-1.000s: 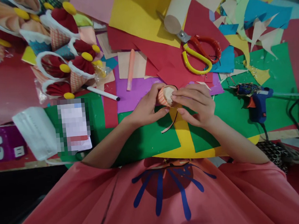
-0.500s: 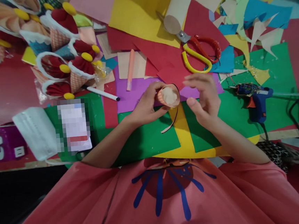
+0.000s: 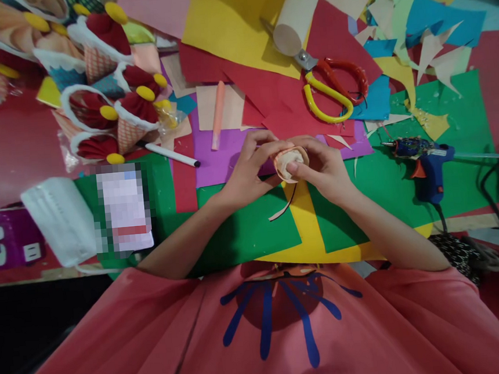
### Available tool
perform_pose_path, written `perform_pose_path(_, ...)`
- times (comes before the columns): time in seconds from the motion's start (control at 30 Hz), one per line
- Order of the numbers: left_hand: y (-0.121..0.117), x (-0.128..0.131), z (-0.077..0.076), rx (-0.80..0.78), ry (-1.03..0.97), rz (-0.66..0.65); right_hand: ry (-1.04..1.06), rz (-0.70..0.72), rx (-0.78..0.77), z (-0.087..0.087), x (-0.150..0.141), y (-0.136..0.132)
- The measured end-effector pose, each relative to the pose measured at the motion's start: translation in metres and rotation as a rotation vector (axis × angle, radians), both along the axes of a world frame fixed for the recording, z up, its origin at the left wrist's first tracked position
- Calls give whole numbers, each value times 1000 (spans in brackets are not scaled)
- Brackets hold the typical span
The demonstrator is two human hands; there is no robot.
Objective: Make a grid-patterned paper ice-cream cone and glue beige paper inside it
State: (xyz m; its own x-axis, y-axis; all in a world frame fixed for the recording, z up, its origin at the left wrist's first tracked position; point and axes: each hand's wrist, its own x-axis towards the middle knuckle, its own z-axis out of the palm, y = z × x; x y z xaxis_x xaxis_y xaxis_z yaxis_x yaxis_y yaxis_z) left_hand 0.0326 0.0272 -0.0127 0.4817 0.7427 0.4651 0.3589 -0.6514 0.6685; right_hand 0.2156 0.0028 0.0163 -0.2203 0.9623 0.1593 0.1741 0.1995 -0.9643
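Observation:
Between both hands is a small peach checked cone (image 3: 287, 174), its round mouth turned up and a pale, crumpled filling showing inside. My left hand (image 3: 250, 172) wraps its fingers round the left side of the cone. On the other side, my right hand (image 3: 327, 171) grips the rim, fingers behind it and thumb pressed onto the filling. Most of the cone's outer wall is hidden by my fingers. A thin, dark-edged strip (image 3: 284, 208) lies on the green sheet just below.
Yellow-and-red-handled scissors (image 3: 329, 95) lie beyond my right hand. A blue glue gun (image 3: 429, 165) is at right, a phone (image 3: 124, 206) and white marker (image 3: 172, 155) at left. Finished-looking cones (image 3: 137, 124) cluster at upper left. Coloured paper scraps (image 3: 427, 26) lie upper right.
My right hand has come in from the right and closed on the cone, its thumb now on the filling. The cone has shifted slightly right.

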Motion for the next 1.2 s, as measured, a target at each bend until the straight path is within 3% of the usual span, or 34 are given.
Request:
perform_pose_path(0.13, -2, 0, 5, -17, -23, -33, -19, -42, 7, -1, -1, 0)
perform_pose_path(0.27, -5, -1, 16, -171, -138, -102, -14, -86, -9, 1, -2, -1)
perform_pose_path(0.5, -12, 3, 19, -289, -190, 53, 59, -74, 62, 3, -9, -5)
perform_pose_path(0.7, -15, 5, 19, -350, -249, 30, 49, -121, 15, -4, -10, -2)
perform_pose_path(1.0, -21, 11, 16, -386, -321, 57, 4, -153, 164, -7, -16, -6)
perform_pose_path(1.2, -13, 6, 19, -307, -232, -36, 69, -141, 40, -4, -12, -1)
